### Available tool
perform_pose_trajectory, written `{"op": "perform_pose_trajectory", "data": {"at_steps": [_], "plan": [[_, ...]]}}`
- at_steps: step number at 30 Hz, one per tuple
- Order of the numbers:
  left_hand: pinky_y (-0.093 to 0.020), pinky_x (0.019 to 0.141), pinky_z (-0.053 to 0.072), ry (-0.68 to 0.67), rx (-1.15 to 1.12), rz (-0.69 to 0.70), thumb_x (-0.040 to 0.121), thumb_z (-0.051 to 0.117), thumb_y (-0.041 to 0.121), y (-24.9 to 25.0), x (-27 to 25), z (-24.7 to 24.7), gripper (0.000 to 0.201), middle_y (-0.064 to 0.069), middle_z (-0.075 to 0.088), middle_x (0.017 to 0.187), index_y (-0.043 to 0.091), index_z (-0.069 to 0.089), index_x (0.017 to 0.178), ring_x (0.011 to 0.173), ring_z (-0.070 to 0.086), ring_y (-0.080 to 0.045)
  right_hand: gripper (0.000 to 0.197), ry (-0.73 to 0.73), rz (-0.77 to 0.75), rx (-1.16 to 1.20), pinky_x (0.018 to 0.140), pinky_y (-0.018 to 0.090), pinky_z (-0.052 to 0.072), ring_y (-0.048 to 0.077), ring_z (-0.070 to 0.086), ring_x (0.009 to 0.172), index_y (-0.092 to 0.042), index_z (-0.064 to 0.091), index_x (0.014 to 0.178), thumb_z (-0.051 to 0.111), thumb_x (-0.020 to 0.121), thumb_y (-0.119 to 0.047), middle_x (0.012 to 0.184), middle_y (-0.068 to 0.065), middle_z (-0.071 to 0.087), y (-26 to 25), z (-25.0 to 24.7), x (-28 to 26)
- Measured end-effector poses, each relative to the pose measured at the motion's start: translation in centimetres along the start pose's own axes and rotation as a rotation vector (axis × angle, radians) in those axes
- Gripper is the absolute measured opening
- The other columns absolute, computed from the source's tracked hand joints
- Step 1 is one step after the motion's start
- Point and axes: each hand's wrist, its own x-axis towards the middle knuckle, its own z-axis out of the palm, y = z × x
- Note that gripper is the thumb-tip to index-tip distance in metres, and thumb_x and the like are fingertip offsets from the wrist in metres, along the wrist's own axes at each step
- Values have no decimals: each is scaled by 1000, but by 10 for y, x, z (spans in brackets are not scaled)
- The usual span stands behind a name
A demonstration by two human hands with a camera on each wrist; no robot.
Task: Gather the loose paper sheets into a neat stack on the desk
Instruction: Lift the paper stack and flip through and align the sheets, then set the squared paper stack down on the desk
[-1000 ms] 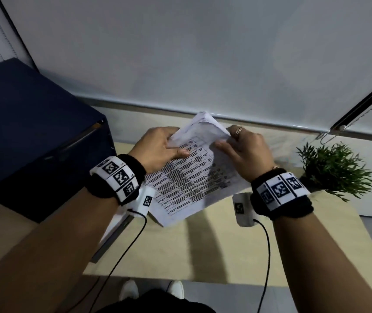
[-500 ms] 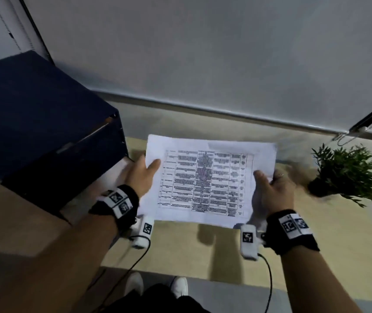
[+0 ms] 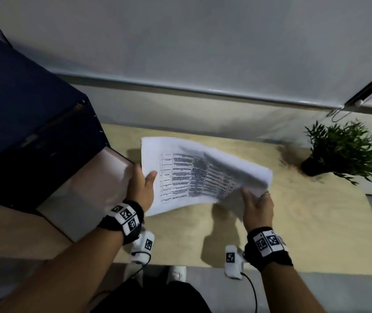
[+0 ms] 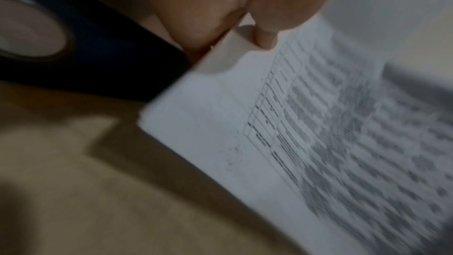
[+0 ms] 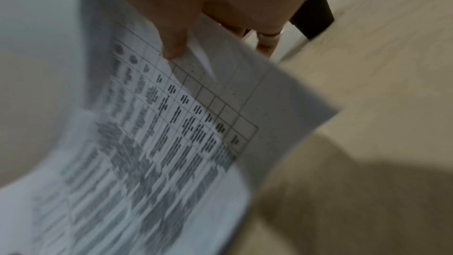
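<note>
I hold a bundle of white paper sheets [image 3: 194,175] printed with a table above the light wooden desk [image 3: 293,222]. My left hand [image 3: 143,184] pinches the sheets' left edge, thumb on top; the left wrist view shows that thumb on the paper sheets [image 4: 282,123]. My right hand [image 3: 257,204] pinches the right edge, which bends and curls upward. In the right wrist view the thumb lies on the paper sheets [image 5: 171,123] and the other fingers sit beneath. The sheets hang tilted in the air, blurred by motion.
A dark blue box [image 3: 22,132] fills the left side, with a pale flap [image 3: 103,177] open beside my left hand. A small potted plant [image 3: 343,152] stands at the desk's far right. A grey wall runs behind the desk.
The sheets were crumpled high between both hands, then spread flat and level. Now they have dropped lower toward the desk and the right side has buckled upward.
</note>
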Motion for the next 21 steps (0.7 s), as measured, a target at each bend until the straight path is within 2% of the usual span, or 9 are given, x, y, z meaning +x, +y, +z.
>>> {"op": "perform_pose_trajectory", "data": {"at_steps": [2,4,6,8,9,11,13,17,21], "plan": [[-21,82,39,-19,93,10,95,57,12,-3,13,3,26,-10,65,114,3,53,119,101,62,-24,28,3,20,-11,62,9,43,21,62,80,0,57,113,66,89,-8,90,11,64,1,-1,13],[-24,83,41,-142,260,-37,95,58,15,-11,19,8,37,-12,65,121,7,52,130,107,63,-30,44,-79,121,-129,77,24,43,30,64,95,-7,47,131,64,90,-13,96,16,66,12,1,21],[-26,87,43,-275,438,-88,97,55,23,-20,17,13,48,-10,61,130,10,42,140,113,60,-30,52,-253,250,-344,88,33,42,37,58,112,-7,35,143,53,96,-12,123,23,60,32,4,24],[-31,94,42,-292,559,-136,99,48,30,-22,9,18,49,-15,55,133,2,38,138,118,56,-32,50,-366,304,-548,100,35,39,38,51,125,1,28,147,41,99,-8,146,26,41,49,6,23],[-33,96,41,-280,577,-165,100,44,31,-23,5,21,50,-19,53,134,-2,36,137,120,55,-34,52,-359,333,-580,102,34,37,38,48,128,2,24,149,37,99,-6,149,24,38,53,7,24],[-36,99,40,-278,569,-230,102,39,32,-22,0,25,56,-21,48,141,-3,27,143,124,51,-36,56,-335,352,-609,102,34,38,38,48,128,-3,16,152,36,99,-5,146,23,43,58,7,23],[-39,102,39,-300,542,-261,103,36,32,-23,-3,28,57,-22,44,144,-1,22,147,126,49,-37,55,-318,352,-611,103,35,38,39,48,129,-6,18,153,36,101,-7,145,23,44,63,6,21],[-39,101,41,-286,478,-259,103,37,22,-18,2,27,41,-24,51,136,-3,36,136,122,52,-37,48,-289,360,-570,105,37,37,40,48,128,-9,31,149,35,101,-13,144,23,46,70,5,18],[-32,84,42,-218,384,-217,101,45,21,-7,3,20,28,-12,59,125,11,46,127,108,58,-31,52,-252,370,-442,103,36,39,38,51,126,-13,33,148,42,97,-7,140,21,51,75,-1,18]]}}
